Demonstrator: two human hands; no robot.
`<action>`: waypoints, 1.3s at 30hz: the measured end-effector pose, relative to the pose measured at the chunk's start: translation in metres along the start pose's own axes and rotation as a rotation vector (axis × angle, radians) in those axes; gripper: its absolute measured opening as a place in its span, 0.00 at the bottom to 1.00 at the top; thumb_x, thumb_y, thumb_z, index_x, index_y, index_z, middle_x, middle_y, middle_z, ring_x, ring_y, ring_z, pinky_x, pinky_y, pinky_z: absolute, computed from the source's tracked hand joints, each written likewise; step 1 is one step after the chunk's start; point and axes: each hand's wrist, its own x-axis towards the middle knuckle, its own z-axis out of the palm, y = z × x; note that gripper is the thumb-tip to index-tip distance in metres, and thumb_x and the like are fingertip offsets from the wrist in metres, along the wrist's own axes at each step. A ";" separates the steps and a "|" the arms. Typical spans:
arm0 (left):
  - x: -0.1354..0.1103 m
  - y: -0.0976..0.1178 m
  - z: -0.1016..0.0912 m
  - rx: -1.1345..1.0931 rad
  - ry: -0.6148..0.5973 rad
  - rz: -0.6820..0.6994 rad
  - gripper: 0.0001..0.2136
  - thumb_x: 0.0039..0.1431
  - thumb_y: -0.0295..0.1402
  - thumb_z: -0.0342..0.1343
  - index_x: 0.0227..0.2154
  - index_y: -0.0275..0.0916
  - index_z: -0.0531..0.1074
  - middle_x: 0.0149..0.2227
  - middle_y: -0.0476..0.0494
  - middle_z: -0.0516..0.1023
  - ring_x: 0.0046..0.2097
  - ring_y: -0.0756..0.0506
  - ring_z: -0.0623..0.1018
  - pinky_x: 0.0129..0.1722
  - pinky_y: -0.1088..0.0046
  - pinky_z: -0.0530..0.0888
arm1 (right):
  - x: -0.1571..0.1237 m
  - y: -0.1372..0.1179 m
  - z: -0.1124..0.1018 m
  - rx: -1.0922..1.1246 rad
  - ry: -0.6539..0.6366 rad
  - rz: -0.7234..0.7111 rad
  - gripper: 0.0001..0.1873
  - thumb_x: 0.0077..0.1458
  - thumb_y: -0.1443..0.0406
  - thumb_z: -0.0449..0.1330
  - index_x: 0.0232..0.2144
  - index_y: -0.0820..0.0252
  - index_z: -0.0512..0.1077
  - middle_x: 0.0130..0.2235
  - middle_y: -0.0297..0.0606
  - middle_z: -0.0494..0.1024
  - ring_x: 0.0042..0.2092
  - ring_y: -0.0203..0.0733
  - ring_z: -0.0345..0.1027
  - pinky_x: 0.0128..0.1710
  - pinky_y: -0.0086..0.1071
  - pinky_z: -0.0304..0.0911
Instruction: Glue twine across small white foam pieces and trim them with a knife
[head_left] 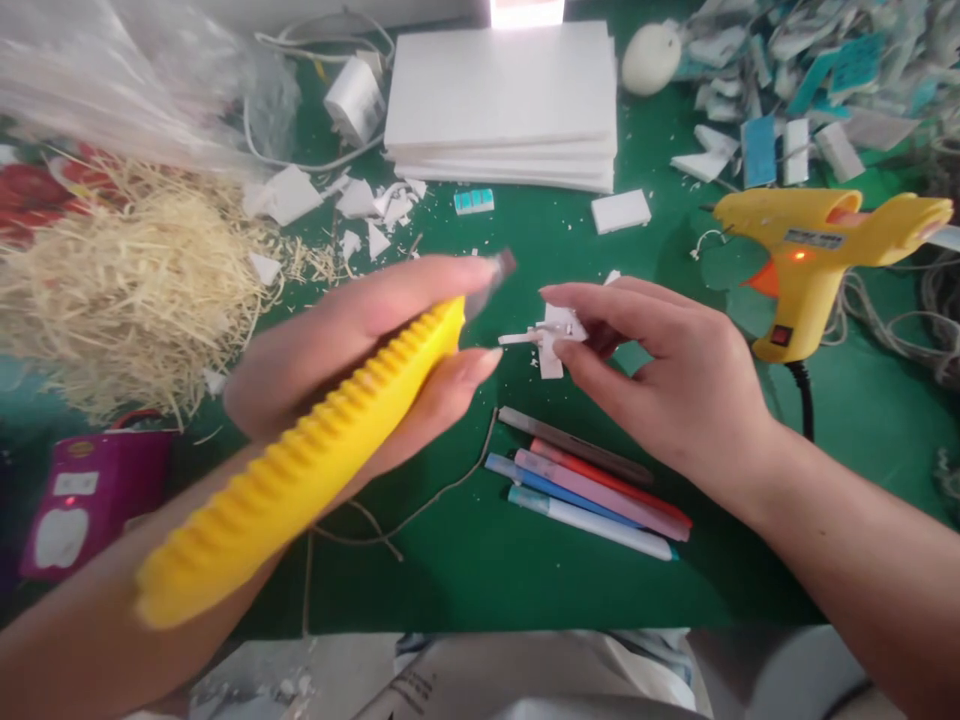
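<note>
My left hand [375,350] is closed around a utility knife [315,460] with a ribbed yellow handle. The knife slants up to the right, and its grey blade end, blurred, shows past my thumb and fingers. Facing it, my right hand [660,350] pinches a small white foam-board piece [553,355] between thumb and fingers, low over the green table. A thin white strip [516,339] sticks out from that piece to the left, towards the knife. Part of the piece is hidden by my fingertips.
A yellow glue gun [806,260] lies at right, its light on. Several markers [600,490] lie in front. Stacked white boards [499,95] stand at the back. Straw shavings [142,280] and a purple box [97,500] are at left; scraps [817,60] pile up at back right.
</note>
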 end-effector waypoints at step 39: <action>0.022 -0.024 -0.023 0.538 -0.301 0.151 0.23 0.76 0.35 0.43 0.51 0.37 0.86 0.58 0.35 0.86 0.56 0.35 0.85 0.54 0.53 0.82 | 0.018 0.026 -0.007 0.204 0.409 0.016 0.11 0.61 0.71 0.67 0.39 0.47 0.82 0.34 0.31 0.84 0.29 0.37 0.74 0.29 0.34 0.72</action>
